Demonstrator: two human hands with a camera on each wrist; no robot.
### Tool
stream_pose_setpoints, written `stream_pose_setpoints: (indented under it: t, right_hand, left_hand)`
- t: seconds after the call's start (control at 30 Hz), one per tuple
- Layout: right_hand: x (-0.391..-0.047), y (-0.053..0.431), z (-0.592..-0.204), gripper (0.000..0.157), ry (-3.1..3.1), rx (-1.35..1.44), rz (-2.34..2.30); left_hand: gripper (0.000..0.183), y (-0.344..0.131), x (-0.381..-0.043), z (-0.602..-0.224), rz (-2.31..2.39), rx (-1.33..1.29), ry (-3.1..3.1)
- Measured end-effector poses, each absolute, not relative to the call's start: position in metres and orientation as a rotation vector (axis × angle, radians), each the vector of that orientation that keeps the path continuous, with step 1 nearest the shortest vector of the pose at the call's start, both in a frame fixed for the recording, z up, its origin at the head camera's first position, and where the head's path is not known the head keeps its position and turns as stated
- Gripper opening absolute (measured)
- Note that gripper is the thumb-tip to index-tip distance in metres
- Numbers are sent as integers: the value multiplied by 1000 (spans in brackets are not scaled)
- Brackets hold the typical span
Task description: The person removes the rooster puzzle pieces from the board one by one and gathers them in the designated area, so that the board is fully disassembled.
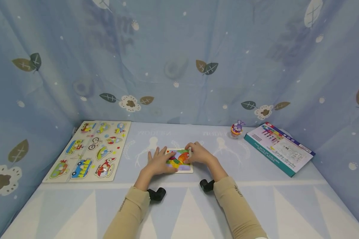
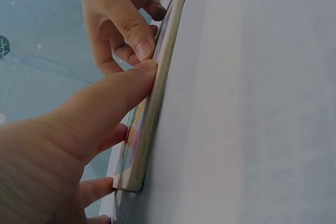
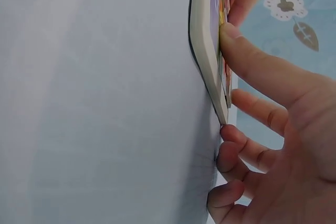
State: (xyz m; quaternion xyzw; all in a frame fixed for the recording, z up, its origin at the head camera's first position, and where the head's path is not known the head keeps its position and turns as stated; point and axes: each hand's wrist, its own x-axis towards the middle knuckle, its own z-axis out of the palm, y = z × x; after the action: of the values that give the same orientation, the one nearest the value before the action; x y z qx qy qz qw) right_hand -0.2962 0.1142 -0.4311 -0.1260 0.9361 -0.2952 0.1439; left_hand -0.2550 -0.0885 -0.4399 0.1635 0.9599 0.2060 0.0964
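Observation:
A small wooden jigsaw board [image 1: 183, 168] with a bright printed picture lies flat on the table between both hands. My left hand [image 1: 159, 164] rests at its left side with fingers spread, the straight thumb [image 2: 123, 87] pressing at the near edge. From the right, my right hand [image 1: 199, 153] reaches over the board's right edge. Its thumb and index finger pinch a jigsaw piece [image 3: 229, 95] that stands slightly raised over the frame at that side. The other right fingers [image 3: 231, 153] curl loosely beside the board, close to the tabletop.
To the left lies a large wooden vehicle puzzle [image 1: 93, 152]. At the back right are a small purple-eared toy [image 1: 237, 128] in a clear cup and a flat teal-and-white box [image 1: 279, 147]. Blue patterned curtains [image 1: 173, 66] close in the table's back and sides.

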Motion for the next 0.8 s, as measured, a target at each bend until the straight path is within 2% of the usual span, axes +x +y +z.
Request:
stream_pose_setpoints:
  t: [0.27, 0.5, 0.63, 0.8]
  right_hand:
    - [-296, 114, -430, 39, 2715, -378, -871]
    - [-299, 117, -435, 21, 2654, -400, -1165]
    - [-299, 120, -437, 18, 2533, -331, -1367]
    - [-300, 125, -439, 24, 2435, -178, -1514]
  left_hand:
    - [72, -88, -254, -439, 608, 487, 2847]
    - [75, -89, -254, -440, 673, 475, 2823]
    - [77, -91, -255, -443, 705, 502, 2827]
    - [74, -90, -256, -443, 679, 480, 2816]
